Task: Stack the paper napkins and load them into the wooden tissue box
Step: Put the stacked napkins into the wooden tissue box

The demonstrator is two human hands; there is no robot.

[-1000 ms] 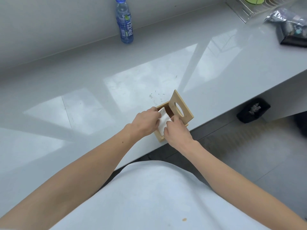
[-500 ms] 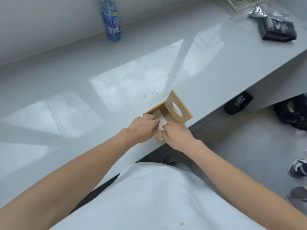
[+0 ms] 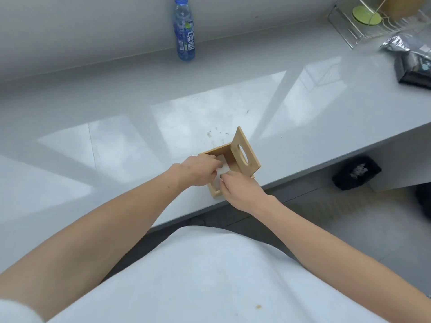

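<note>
A wooden tissue box (image 3: 215, 151) sits open near the front edge of a glossy pale-grey countertop (image 3: 130, 145), its hinged lid (image 3: 245, 150) standing upright on the right side with an oval dispensing slot cut through it. Inside the box lies a stack of white paper napkins (image 3: 222, 169), only partly visible between the two hands. The left hand (image 3: 198, 170) comes in from the left with its fingers curled down over the box's left wall and onto the napkins, pressing rather than pinching as far as can be seen. The right hand (image 3: 240, 188) covers the near right corner of the box, fingers bent with the tips down on the napkins' near edge; whether they pinch a sheet cannot be told. At the back of the counter, against the wall, stands a blue plastic drink bottle (image 3: 184, 31) with a blue cap and a label bearing white Chinese characters that look like 脉动, plus a small green fruit mark and a barcode. Far right are a wire rack (image 3: 349, 31) holding a green round object (image 3: 366, 15), and a dark foil packet (image 3: 412, 64) whose print is too small to read. Under the counter on the grey floor rests a black bin (image 3: 355, 173). A white garment (image 3: 210, 276) fills the lower view.
</note>
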